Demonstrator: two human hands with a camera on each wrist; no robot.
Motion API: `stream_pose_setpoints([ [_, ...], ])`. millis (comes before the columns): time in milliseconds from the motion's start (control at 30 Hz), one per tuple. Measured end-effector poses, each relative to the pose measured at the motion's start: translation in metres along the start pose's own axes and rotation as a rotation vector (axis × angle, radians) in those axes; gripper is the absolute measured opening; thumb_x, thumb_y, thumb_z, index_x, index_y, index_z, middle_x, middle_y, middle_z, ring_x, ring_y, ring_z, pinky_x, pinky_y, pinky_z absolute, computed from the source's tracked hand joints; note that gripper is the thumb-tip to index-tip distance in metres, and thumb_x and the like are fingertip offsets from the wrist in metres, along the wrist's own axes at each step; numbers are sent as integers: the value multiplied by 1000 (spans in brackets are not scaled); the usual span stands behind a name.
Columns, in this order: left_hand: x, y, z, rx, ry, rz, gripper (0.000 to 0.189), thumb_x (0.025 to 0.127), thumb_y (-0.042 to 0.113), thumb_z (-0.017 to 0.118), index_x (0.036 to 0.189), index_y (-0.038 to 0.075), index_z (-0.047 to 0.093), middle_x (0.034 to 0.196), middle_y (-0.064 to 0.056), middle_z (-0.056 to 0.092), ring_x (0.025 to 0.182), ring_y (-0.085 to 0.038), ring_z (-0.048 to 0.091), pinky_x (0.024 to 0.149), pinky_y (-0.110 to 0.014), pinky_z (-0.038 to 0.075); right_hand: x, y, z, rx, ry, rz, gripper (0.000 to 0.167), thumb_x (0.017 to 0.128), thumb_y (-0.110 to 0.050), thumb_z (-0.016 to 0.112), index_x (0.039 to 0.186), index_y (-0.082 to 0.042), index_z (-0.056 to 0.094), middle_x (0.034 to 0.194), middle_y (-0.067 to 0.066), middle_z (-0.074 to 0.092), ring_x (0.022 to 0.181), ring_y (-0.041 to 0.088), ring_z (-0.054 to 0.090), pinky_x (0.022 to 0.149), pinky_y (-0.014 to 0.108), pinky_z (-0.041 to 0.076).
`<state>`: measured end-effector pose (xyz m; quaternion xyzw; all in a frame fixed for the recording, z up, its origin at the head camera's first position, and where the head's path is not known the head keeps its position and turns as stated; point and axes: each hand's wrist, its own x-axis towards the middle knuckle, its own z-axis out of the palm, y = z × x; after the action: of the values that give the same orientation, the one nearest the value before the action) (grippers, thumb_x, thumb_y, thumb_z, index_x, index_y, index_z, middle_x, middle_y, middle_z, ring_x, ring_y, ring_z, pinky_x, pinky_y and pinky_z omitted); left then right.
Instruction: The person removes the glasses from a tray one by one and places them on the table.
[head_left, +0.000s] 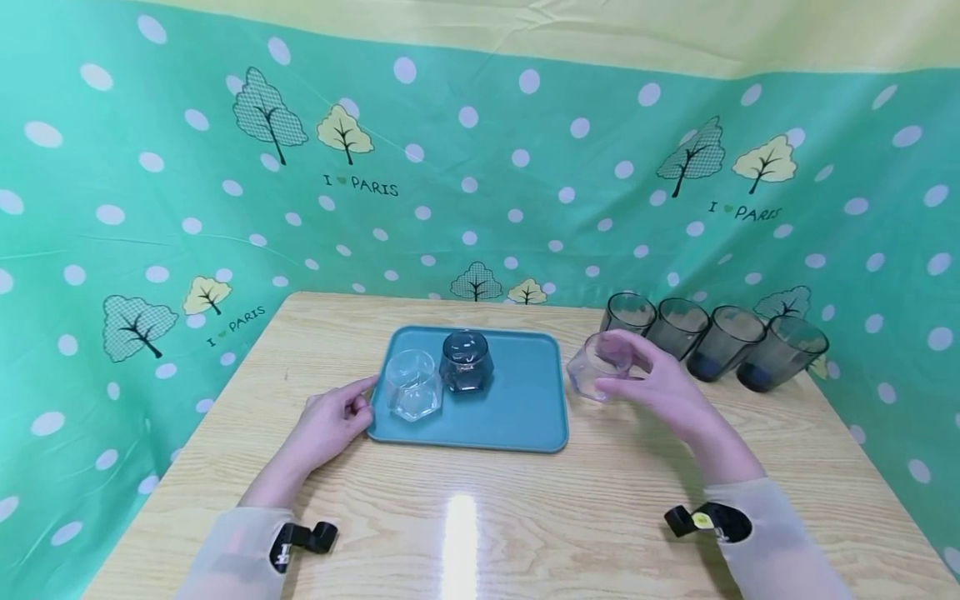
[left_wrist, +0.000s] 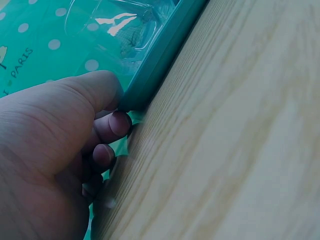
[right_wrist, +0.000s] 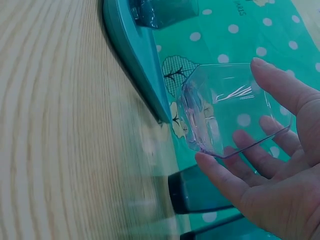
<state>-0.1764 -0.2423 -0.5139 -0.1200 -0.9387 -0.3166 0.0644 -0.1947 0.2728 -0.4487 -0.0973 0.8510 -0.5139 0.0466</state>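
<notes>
My right hand (head_left: 660,385) holds a clear, faintly pink faceted glass (head_left: 588,371) just right of the blue tray (head_left: 517,429). Thumb and fingers span the sides of this glass (right_wrist: 230,107), and in the right wrist view it appears off the tabletop. At the tray's left edge is my left hand (head_left: 330,425). In the left wrist view its thumb and index finger pinch the tray's rim (left_wrist: 155,65), the other fingers curled. A clear glass (head_left: 413,387) stands on the tray's left part, beside a dark grey faceted glass (head_left: 467,362).
Several tall smoky tumblers, among them a leaning one (head_left: 783,354), line the back right of the wooden table (head_left: 570,525). A green dotted cloth (head_left: 450,183) hangs behind and at both sides. Each forearm has a black wrist camera, the right one (head_left: 708,521) above the table.
</notes>
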Motion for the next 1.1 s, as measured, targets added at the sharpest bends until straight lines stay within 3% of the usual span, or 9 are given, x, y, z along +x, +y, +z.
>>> stream_pose_setpoints([
  [300,0,-2,0,-9,2,-3,53,97,4,71,150,2,67,81,10,60,67,-8,52,84,-42,45,-5,8,-10,-23,2,18,79,96,-40,87,163,-21,51,160,5,55,152,32,44,116,55,37],
  [567,-1,-5,2,-8,-15,-24,54,98,5,70,152,3,65,83,8,61,70,-11,54,78,-35,47,-7,17,-16,-6,-21,15,78,98,-32,87,165,-17,49,161,9,55,154,36,42,119,59,34],
  [633,0,-6,3,-7,-15,-25,54,98,5,70,152,3,65,83,8,61,69,-11,54,78,-35,47,-7,18,-18,-10,-25,14,79,97,-34,87,165,-17,49,161,9,55,153,36,43,117,55,36],
  [867,0,-6,3,-9,-21,-31,55,98,5,70,152,3,65,83,8,61,67,-11,53,77,-36,46,-6,23,-23,3,-35,3,78,97,-30,87,164,-17,50,160,10,56,150,36,47,103,22,46],
  [1100,0,-4,3,-1,-17,-27,54,98,5,70,152,2,65,83,8,61,68,-11,53,76,-34,46,-6,30,-28,25,-52,7,80,97,-29,87,166,-16,48,162,10,53,150,35,46,103,19,46],
])
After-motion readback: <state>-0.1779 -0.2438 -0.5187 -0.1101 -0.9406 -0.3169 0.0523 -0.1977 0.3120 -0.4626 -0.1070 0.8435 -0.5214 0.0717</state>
